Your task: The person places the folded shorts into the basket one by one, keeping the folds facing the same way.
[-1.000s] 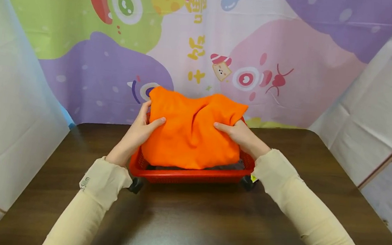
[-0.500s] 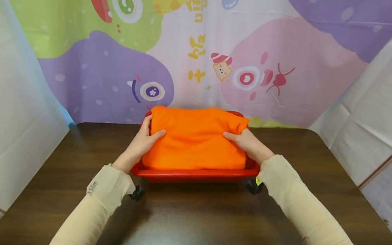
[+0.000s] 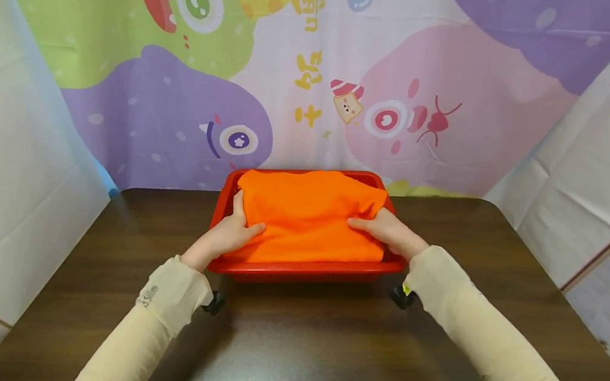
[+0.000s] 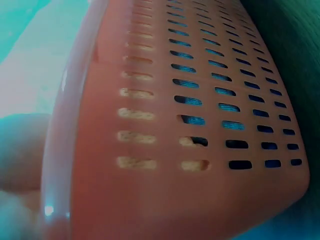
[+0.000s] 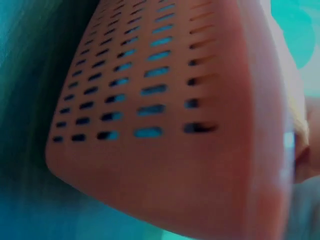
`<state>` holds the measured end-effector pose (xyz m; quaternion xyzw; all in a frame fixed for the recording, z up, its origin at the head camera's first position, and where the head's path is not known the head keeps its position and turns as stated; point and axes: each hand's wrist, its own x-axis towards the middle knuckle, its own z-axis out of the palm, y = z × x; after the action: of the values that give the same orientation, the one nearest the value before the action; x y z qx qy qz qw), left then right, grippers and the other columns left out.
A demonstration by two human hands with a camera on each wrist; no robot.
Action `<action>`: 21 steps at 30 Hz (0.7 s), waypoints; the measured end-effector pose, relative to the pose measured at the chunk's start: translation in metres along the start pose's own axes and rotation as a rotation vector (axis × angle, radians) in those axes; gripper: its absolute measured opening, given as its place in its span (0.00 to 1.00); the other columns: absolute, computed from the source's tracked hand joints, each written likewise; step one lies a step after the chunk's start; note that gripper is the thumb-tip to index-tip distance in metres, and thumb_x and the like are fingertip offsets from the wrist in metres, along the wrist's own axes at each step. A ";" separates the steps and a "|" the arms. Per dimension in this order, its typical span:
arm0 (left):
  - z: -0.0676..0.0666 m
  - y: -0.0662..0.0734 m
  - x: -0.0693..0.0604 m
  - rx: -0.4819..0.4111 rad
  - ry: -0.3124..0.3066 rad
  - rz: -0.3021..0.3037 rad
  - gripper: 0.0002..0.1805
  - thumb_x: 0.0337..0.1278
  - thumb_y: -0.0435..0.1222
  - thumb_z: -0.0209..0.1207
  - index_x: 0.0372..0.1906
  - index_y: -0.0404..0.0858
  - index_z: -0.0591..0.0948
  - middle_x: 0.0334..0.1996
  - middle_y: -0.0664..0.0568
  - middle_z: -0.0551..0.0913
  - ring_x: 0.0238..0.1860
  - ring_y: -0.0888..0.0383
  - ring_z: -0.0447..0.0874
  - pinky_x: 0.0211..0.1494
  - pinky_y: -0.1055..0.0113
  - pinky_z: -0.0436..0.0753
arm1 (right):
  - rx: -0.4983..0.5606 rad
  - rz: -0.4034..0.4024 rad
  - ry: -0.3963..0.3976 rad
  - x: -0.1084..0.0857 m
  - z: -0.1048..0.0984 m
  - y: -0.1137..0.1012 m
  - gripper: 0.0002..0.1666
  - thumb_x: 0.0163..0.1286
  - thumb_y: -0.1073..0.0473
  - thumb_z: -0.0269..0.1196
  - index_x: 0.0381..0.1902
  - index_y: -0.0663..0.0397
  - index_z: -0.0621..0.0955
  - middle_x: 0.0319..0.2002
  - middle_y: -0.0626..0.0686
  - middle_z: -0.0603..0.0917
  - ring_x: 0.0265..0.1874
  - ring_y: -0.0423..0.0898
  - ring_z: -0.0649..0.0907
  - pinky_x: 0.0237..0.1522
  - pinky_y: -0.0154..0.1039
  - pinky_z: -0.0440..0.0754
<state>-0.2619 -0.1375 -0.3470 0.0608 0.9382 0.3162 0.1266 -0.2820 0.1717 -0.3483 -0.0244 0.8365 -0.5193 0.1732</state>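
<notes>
A folded orange cloth (image 3: 308, 215), perhaps a garment, lies inside a red plastic basket (image 3: 298, 268). My left hand (image 3: 231, 229) grips the cloth's left side, thumb on top and the other fingers partly hidden at its edge. On the opposite side, my right hand (image 3: 389, 229) holds the cloth the same way, its fingers tucked out of sight beneath a fold. Both wrist views are filled by the slotted basket wall (image 4: 125, 200), with fabric showing through the slots. Only a blurred bit of the right hand (image 5: 312, 145) appears past the rim in the right wrist view.
The basket stands near the back of a dark wooden table (image 3: 291, 346). Behind it hangs a curtain (image 3: 309, 142) with cartoon figures, close to the basket's far rim. White sheets (image 3: 31, 148) hang at both sides.
Both hands have lowered the orange cloth from a raised, tilted position until it lies flatter in the basket. The left hand has also slid slightly nearer to me.
</notes>
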 end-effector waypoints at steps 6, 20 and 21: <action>-0.002 0.003 -0.004 0.031 -0.049 -0.006 0.52 0.61 0.51 0.49 0.66 0.32 0.23 0.53 0.32 0.73 0.49 0.44 0.76 0.62 0.53 0.66 | -0.143 -0.049 -0.099 -0.006 -0.009 -0.006 0.40 0.54 0.59 0.67 0.59 0.63 0.59 0.51 0.58 0.66 0.48 0.52 0.68 0.55 0.44 0.69; 0.011 0.017 -0.008 0.239 0.337 0.225 0.63 0.37 0.42 0.70 0.69 0.32 0.37 0.67 0.32 0.40 0.64 0.35 0.52 0.65 0.46 0.60 | -0.470 -0.230 0.235 -0.012 0.000 -0.004 0.64 0.51 0.57 0.68 0.66 0.71 0.35 0.66 0.71 0.44 0.64 0.62 0.56 0.65 0.51 0.58; 0.010 0.017 -0.008 0.310 0.353 0.272 0.63 0.34 0.43 0.71 0.70 0.34 0.40 0.68 0.34 0.40 0.66 0.36 0.46 0.66 0.45 0.56 | -0.513 -0.273 0.265 -0.013 0.001 -0.005 0.67 0.51 0.55 0.68 0.66 0.70 0.32 0.67 0.69 0.40 0.66 0.62 0.52 0.65 0.52 0.57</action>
<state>-0.2508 -0.1194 -0.3429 0.1486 0.9663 0.1884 -0.0935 -0.2704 0.1711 -0.3413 -0.1115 0.9445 -0.3083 -0.0201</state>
